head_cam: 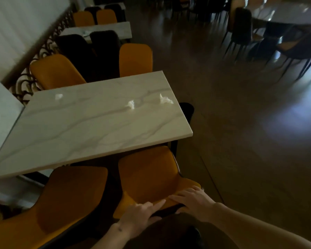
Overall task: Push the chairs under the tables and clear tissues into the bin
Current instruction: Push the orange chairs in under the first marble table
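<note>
A: Start from the marble table (90,123). What sits around it?

B: Two orange chairs on the near side. The right chair (147,175) has its seat partly under the table's near edge; the left chair (68,198) is just beside it, a bit further out. A dark bin (187,110) stands off the table's far right corner.

A: And the hands?

B: Both are on that right chair's backrest top. The left hand (138,216) lies flat with fingers extended and loosely together, thumb tucked under the edge. The right hand (192,198) rests palm down, fingers slightly spread over the top.

A: How to push well?

B: I'd press evenly with both hands, straight toward the table, so the chair stays square and clears the table leg.

A: Tissues?

B: Three crumpled tissues (131,104) lie along the table's far side, untouched.
</note>
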